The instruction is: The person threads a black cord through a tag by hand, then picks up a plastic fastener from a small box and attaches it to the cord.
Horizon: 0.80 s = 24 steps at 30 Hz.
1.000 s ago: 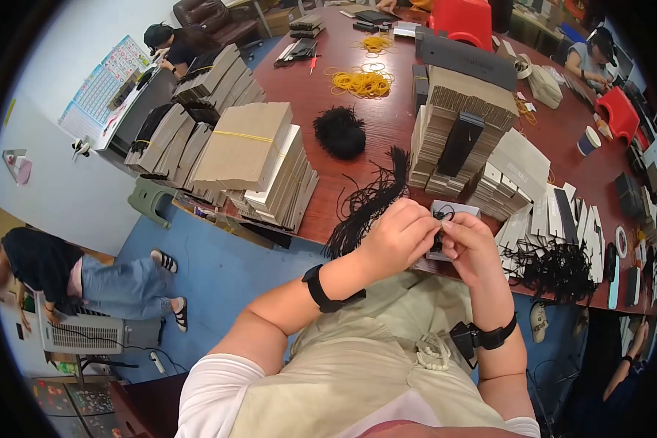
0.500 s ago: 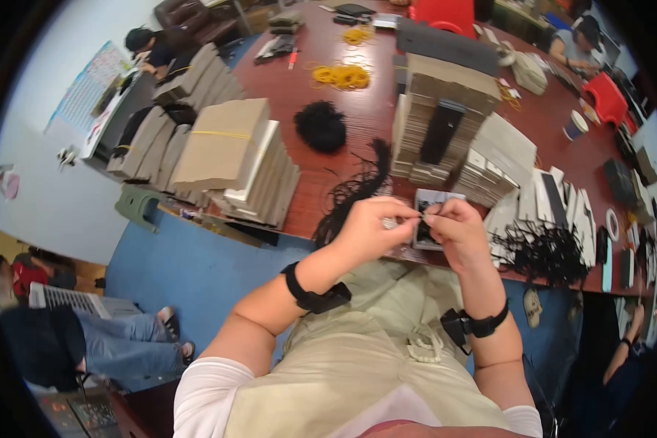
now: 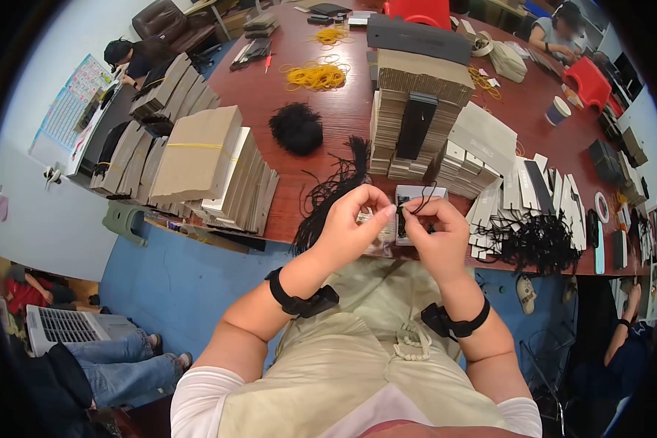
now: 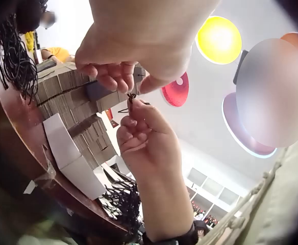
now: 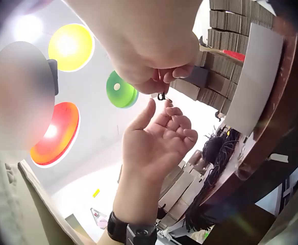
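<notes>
My right hand pinches a thin black cord between thumb and fingertips; one loop of it sticks up above the hand in the head view. The left hand is right beside it. Its thumb and index fingertip are parted at the cord's end, and its other fingers are loosely bent, as the right wrist view shows. Beneath both hands, at the table's near edge, sits a small white box with black pieces inside, partly hidden by the right hand. A bundle of black cords lies left of the hands.
Tall stacks of grey cardboard stand just beyond the box, more stacks at left. White cards and black cords lie at right. A black cord ball and yellow rubber bands are farther back. Other people sit around.
The head view has swung, so the table and stacks sit farther left. My hands stay close together; the left fingertips have parted from the right ones. The person at left has moved lower in view.
</notes>
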Motion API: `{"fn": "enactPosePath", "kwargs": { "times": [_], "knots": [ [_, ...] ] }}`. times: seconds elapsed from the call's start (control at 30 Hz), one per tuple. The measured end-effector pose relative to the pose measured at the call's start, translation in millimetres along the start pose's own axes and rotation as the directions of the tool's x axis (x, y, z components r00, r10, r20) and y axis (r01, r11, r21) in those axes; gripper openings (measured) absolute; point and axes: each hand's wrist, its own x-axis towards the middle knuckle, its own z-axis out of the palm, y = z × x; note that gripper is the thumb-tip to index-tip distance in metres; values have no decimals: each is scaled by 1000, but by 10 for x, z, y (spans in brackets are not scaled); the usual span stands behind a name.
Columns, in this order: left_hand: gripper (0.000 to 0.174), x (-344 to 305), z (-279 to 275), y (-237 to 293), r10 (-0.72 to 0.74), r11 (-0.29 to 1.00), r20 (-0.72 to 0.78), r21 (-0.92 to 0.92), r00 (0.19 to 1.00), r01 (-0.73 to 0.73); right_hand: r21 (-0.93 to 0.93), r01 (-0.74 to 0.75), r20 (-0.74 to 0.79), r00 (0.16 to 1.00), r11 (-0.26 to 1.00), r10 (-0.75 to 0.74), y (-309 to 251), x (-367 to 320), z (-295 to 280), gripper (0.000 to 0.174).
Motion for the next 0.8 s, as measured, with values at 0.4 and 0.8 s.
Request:
{"fn": "enactPosePath", "kwargs": {
  "times": [0.4, 0.8],
  "knots": [
    [14, 39, -12, -118, -276, 845, 93, -450, 956, 288, 106, -192, 15, 981, 976, 191, 58, 13, -50, 16],
    [16, 39, -59, -5, -147, 972, 48, -178, 988, 154, 219, -733, 565, 633, 644, 530, -191, 218, -196, 23]
  ]
}}
